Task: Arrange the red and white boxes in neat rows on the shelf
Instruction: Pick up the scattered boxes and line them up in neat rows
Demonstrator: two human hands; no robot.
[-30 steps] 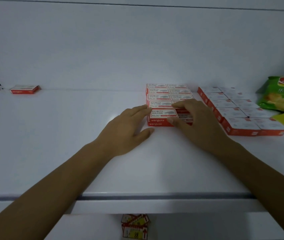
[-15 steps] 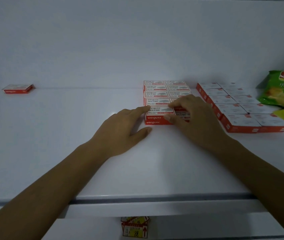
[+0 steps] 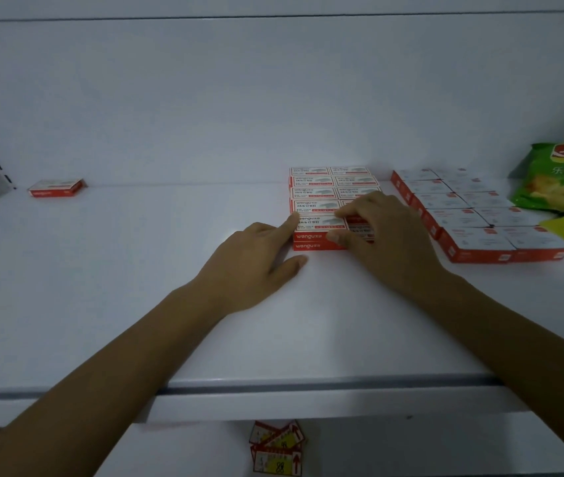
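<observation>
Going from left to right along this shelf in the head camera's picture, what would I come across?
lone red and white box → left hand → middle block of boxes → paler block of boxes → green snack bag

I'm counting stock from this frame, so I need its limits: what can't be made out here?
All in the head view.
Covered: front right red and white cardboard box, mostly under the right hand pinching it.
Cut off: green crisp packet, by the right edge.
Too small, dim: labels on the right-hand block of red and white boxes.
Blurred: print on the paper price tags under the white shelf.
</observation>
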